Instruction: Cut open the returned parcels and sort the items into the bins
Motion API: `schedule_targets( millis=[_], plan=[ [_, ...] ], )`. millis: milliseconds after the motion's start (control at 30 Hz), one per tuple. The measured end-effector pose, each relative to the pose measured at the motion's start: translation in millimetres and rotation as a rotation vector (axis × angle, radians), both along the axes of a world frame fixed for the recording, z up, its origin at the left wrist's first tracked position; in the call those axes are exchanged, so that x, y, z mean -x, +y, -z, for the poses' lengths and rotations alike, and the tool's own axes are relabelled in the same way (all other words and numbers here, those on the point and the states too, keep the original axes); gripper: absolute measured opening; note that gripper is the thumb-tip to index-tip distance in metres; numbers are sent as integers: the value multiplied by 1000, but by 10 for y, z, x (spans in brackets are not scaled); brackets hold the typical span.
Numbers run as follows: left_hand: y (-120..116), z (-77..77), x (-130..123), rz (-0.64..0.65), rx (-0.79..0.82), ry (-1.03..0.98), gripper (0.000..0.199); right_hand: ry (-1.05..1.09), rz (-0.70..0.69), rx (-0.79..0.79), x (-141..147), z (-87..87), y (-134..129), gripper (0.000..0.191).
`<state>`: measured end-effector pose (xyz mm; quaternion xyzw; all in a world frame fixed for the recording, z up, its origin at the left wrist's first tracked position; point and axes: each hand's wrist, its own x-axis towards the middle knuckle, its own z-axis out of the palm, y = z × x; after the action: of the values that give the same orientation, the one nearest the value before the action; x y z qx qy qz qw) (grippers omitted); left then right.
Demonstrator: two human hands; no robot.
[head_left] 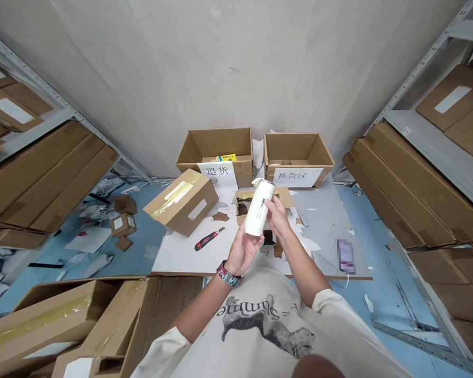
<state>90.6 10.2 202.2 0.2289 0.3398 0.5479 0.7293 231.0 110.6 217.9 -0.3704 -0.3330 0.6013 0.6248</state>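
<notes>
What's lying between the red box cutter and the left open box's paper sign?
A torn brown scrap lies between the cutter and sign in the head view.

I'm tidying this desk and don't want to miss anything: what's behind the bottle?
Behind the bottle, held by the left hand and right hand, is an opened carton whose left end shows. The bottle covers its middle; what lies there can't be seen.

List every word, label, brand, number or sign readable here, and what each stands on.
"退货区" (over two lines): white paper on the left open box.
"换货区": white sheet on the right open box.
Too small to read: print on the cream bottle and yellow packet.
Upside down, not surely readable: shirt lettering.
Carton labels: nothing legible.
</notes>
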Motion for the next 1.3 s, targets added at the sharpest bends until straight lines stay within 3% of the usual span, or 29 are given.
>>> schedule_targets(
  millis=[167,333,467,633,800,933,1133,1300],
  plan=[
    [-7,-22,73,-74,-32,35,76,-4,-20,-1,73,-17,8,64],
    [15,-65,109,77,99,-111,74,5,-51,-11,69,-10,3,65],
    [6,-64,81,-69,-2,13,74,-37,-45,3,28,41,-22,67],
    [10,-54,65,138,104,-109,71,20,-79,18,30,76,-156,67],
    [32,-30,45,-49,-62,88,79,-11,10,56,12,61,-266,68],
    [22,-2,104,133,46,-30,72,5,30,81,-37,31,-329,66],
    [-24,48,227,-37,-141,275,78,-114,70,137,-60,48,-445,66],
    [-121,239,437,98,-179,341,80,-152,147,236,-211,131,-624,78]
  ],
)
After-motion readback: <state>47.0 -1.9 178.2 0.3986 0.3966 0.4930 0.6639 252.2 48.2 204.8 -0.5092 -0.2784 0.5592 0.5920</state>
